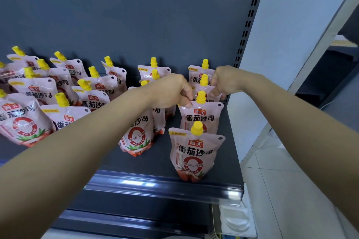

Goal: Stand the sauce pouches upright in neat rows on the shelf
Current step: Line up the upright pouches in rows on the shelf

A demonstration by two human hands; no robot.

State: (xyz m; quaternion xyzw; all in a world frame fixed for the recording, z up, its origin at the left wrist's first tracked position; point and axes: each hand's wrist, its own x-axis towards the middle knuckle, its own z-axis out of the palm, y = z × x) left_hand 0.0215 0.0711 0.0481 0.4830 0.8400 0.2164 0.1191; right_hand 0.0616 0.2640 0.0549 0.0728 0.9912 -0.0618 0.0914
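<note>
Right now both hands are working at the right-hand column of sauce pouches (93, 91) on the dark shelf (229, 161), where four are standing upright one behind another, yellow caps up. The right hand (227, 80) is reaching in from the right, its fingers (214, 93) curling tight and pinching the upper right corner of the third pouch (207, 90), just behind the second pouch (202, 117). The left hand (171, 91) is crossing over the middle column (136, 134) with its fingertips (188, 104) curled down against the top left corner of the second pouch – whether it is actually gripping that corner or only touching it, I cannot tell. The front pouch (196, 153) is standing free near the shelf's front rail (165, 186), and the rear pouch (196, 73) is sitting close to the grey back panel (136, 15). Further left, more pouches are standing in looser rows – several are leaning outward.
</note>
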